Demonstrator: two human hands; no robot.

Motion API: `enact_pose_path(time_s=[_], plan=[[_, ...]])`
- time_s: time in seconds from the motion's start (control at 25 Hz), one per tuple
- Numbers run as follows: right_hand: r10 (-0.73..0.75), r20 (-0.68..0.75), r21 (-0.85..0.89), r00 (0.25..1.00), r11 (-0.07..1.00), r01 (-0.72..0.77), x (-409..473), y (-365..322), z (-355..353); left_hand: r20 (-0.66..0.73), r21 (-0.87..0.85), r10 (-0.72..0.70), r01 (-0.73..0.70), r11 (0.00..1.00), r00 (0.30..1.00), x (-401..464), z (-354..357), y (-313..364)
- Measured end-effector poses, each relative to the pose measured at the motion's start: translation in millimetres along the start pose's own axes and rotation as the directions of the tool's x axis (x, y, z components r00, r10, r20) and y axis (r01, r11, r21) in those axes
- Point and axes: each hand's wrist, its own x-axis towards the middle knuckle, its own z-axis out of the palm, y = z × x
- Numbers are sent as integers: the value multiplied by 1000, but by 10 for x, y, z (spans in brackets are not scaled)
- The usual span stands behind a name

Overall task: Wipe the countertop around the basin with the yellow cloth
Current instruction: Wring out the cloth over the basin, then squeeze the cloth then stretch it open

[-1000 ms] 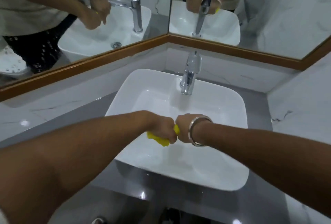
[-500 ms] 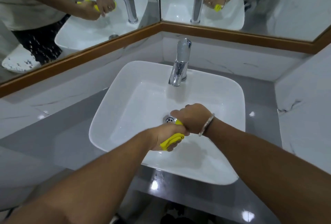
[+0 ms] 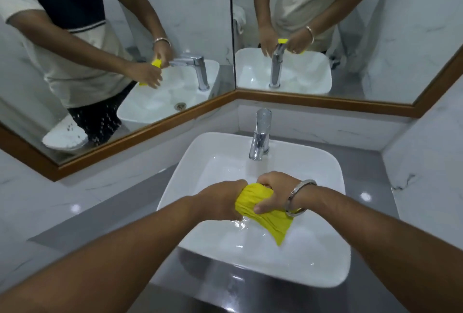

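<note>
Both my hands hold the yellow cloth (image 3: 253, 200) above the middle of the white basin (image 3: 190, 160). My left hand (image 3: 220, 200) grips its left end in a fist. My right hand (image 3: 273, 192), with a metal bangle on the wrist, clutches the bunched middle. A loose tail of the cloth (image 3: 278, 227) hangs down below my right wrist. Water shines in the basin under the cloth. The grey countertop (image 3: 105, 215) runs around the basin on the left, right and front.
A chrome tap (image 3: 260, 137) stands at the basin's back rim. Two wood-framed mirrors (image 3: 140, 142) meet in the corner behind it and reflect the person and basin. White marble walls close in on the left and right (image 3: 426, 162).
The cloth was a tight twisted roll between my fists; now it is looser, with a tail hanging down. My view has tilted up, showing more of the mirrors.
</note>
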Motion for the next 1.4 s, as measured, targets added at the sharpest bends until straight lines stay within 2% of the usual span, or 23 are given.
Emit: enact_pose_path(time_s=[0.12, 0.2, 0.24, 0.32, 0.4, 0.48, 0.6, 0.68, 0.76, 0.8, 0.88, 0.92, 1.04, 1.12, 1.2, 1.28, 1.4], plan=[[44, 68, -19, 997, 999, -43, -31, -144, -93, 218, -263, -12, 71, 962, 976, -54, -211, 4], [95, 122, 49, 988, 994, -102, -49, -278, -127, 259, -383, 6, 97, 918, 966, -62, -344, -30], [110, 144, 71, 983, 990, -121, -67, -327, -151, 250, -374, 19, 79, 924, 968, -65, -411, -55], [144, 129, 52, 981, 987, -152, -104, -411, -155, 215, -199, 70, -26, 980, 974, -87, -516, -193], [204, 47, 13, 978, 979, -205, -129, -458, -71, 187, -5, 192, -195, 981, 963, -105, -568, -365], [273, -70, 55, 959, 961, -270, -192, -458, 56, 142, 85, 288, -301, 950, 947, -84, -606, -476], [379, -207, 240, 902, 914, -329, -437, -462, 211, 108, 70, 419, -427, 901, 902, 7, -693, -603], [484, -251, 408, 838, 838, -362, -770, -505, 304, 71, -81, 449, -443, 893, 891, 64, -749, -574], [603, -286, 600, 745, 719, -352, -1206, -541, 439, 50, -361, 398, -355, 863, 916, 128, -706, -398], [648, -313, 675, 694, 666, -317, -1444, -561, 525, 87, -491, 389, -301, 818, 917, 144, -648, -236], [720, -380, 776, 580, 590, -224, -1915, -618, 767, 196, -651, 433, -213, 729, 880, 137, -430, 147], [768, -399, 827, 501, 537, -165, -2182, -677, 928, 238, -694, 469, -189, 695, 851, 109, -275, 381], [901, -337, 942, 274, 318, 111, -2983, -866, 1524, 325, -761, 555, -137, 635, 766, -64, 282, 1100], [955, -222, 947, 196, 162, 279, -3503, -1031, 1963, 357, -778, 583, -114, 618, 730, -239, 779, 1545], [990, -90, 916, 113, 37, 399, -4100, -1192, 2445, 402, -748, 566, -98, 656, 720, -573, 1432, 2034], [1000, 17, 885, 10, -20, 465, -4610, -1244, 2836, 431, -688, 529, -113, 717, 731, -905, 1998, 2414], [979, 140, 841, -145, -41, 540, -5377, -1164, 3450, 406, -599, 558, -250, 761, 724, -1258, 2853, 3041]])
